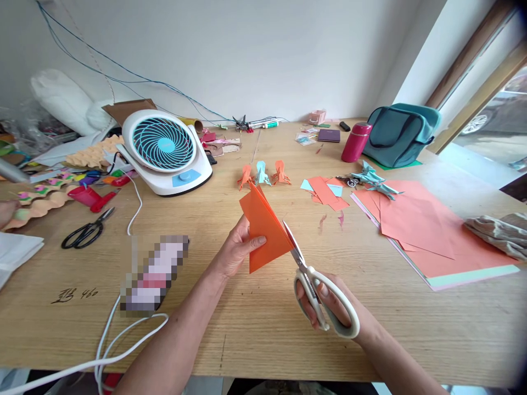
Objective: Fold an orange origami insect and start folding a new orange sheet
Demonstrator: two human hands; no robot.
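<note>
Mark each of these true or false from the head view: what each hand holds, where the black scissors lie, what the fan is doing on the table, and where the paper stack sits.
1. The left hand holds a folded orange paper. True.
2. The right hand holds black scissors. False: it grips white-handled scissors, blades at the paper's edge; the black scissors lie untouched on the table to the left.
3. The fan lies face down. False: it stands tilted, its grille facing up and forward.
4. A stack of coloured paper lies to the right of the hands. True.
5. The pink bottle stands beside a teal bag. True.
</note>
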